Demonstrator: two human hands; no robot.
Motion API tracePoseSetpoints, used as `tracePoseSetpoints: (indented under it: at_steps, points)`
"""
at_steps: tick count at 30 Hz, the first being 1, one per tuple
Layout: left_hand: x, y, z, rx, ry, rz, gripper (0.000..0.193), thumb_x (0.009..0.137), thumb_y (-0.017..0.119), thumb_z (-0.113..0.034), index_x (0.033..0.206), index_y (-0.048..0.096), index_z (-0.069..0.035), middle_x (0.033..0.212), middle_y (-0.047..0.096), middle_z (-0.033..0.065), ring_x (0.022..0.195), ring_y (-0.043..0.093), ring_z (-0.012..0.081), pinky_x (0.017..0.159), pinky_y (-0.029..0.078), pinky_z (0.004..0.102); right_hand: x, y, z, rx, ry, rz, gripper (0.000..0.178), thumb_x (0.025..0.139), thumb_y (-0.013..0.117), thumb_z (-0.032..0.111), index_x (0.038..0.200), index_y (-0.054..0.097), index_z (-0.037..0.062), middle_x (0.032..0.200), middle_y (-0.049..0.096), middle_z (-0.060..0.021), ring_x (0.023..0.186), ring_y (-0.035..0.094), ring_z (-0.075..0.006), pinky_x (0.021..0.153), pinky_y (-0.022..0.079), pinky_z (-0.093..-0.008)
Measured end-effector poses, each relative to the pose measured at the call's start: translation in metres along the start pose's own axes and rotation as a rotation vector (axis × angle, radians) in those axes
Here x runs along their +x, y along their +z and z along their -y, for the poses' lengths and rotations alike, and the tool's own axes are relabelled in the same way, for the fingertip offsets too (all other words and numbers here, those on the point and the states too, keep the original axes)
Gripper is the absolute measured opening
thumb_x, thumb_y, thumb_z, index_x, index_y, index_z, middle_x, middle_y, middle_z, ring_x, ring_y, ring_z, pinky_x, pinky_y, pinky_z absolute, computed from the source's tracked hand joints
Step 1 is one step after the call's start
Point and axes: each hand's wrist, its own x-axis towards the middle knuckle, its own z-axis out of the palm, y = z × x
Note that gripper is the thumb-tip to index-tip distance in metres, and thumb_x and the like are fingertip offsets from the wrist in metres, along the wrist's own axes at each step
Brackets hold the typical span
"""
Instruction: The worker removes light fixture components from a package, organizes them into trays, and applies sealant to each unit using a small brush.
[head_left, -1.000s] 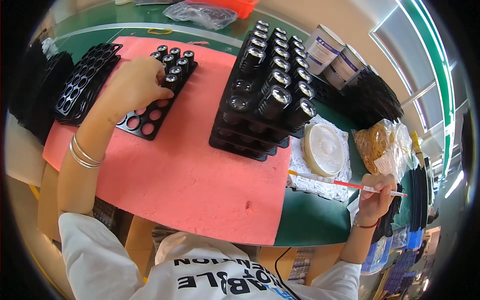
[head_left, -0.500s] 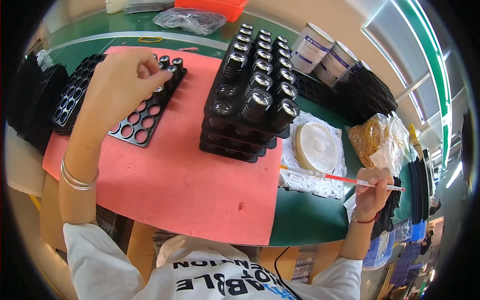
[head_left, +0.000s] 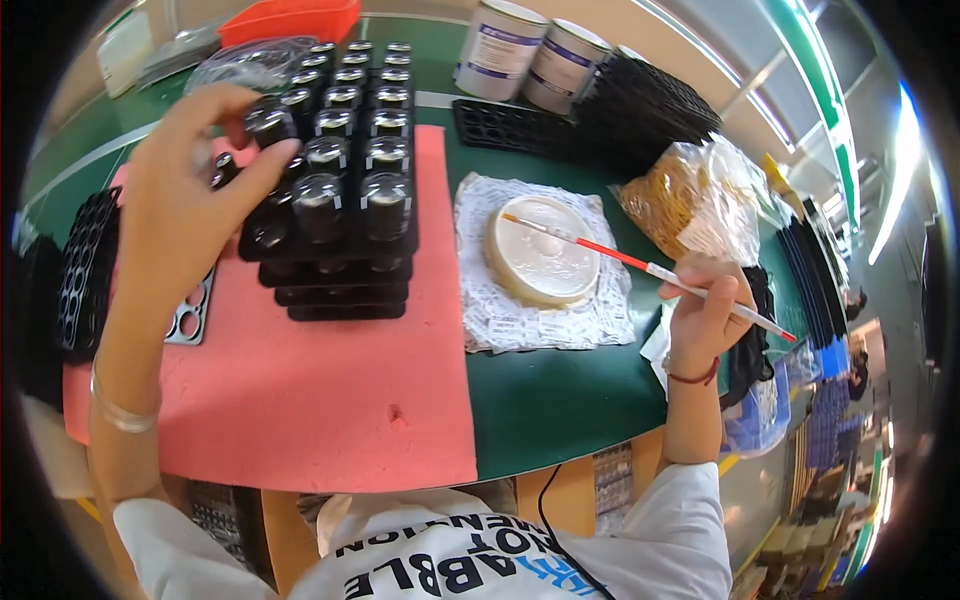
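Note:
My left hand (head_left: 185,190) has its thumb and fingers around a black cylinder with a shiny clear top (head_left: 270,122), at the left row of a tall stack of black trays (head_left: 345,285). Rows of similar cylinders (head_left: 318,200) stand upright in the top tray. A thin paintbrush (head_left: 610,252) with a red and white handle is gripped in my right hand (head_left: 708,305). Its tip is over a round pale dish (head_left: 545,298) of whitish, glossy material; whether it touches is unclear. Partly behind my left hand lies a low black holed tray (head_left: 192,318), with another cylinder (head_left: 224,165) showing.
A pink mat (head_left: 330,400) covers the left of the green table (head_left: 560,395). Printed white sheets (head_left: 500,325) lie under the dish. Two tins (head_left: 500,50), black trays (head_left: 640,105) and a bag of yellowish bands (head_left: 690,200) stand beyond. More holed trays (head_left: 90,270) are at far left.
The view has swung right. My left hand has gone from the low tray to the stack and now grips a cylinder. The paintbrush has moved over the dish, its tip raised toward the far side.

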Motion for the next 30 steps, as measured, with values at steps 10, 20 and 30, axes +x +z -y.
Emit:
tracePoseSetpoints:
  at_steps: [10, 20, 30]
  points:
    - [-0.071, 0.008, -0.057, -0.339, 0.158, 0.561, 0.034, 0.052, 0.075, -0.012, 0.082, 0.059, -0.009, 0.074, 0.056, 0.0040, 0.064, 0.058, 0.0172, 0.051, 0.045, 0.0277, 0.002, -0.002, -0.003, -0.083, -0.081, -0.025, 0.041, 0.092, 0.041, 0.026, 0.064, 0.054, -0.0018, 0.055, 0.054, -0.0081, 0.043, 0.047, -0.0118, 0.044, 0.036, -0.0226]
    - [-0.079, 0.027, -0.042, -0.628, -0.367, 0.829, 0.025, 0.067, 0.068, -0.006, 0.090, 0.059, -0.004, 0.070, 0.057, 0.0009, 0.051, 0.043, 0.0036, 0.046, 0.035, 0.0199, -0.001, 0.000, -0.006, -0.197, 0.004, 0.057, 0.044, 0.092, 0.040, 0.027, 0.062, 0.052, -0.0023, 0.055, 0.052, -0.0092, 0.043, 0.046, -0.0115, 0.041, 0.033, -0.0219]
    - [-0.080, 0.028, -0.038, -0.848, -0.678, 0.789, 0.024, 0.073, 0.067, -0.014, 0.091, 0.060, 0.000, 0.081, 0.064, 0.0063, 0.074, 0.059, 0.0096, 0.066, 0.045, 0.0240, 0.009, 0.011, -0.009, 0.144, 0.368, -0.389, 0.041, 0.094, 0.037, 0.029, 0.060, 0.043, 0.0063, 0.049, 0.043, -0.0040, 0.038, 0.034, -0.0098, 0.038, 0.027, -0.0222]
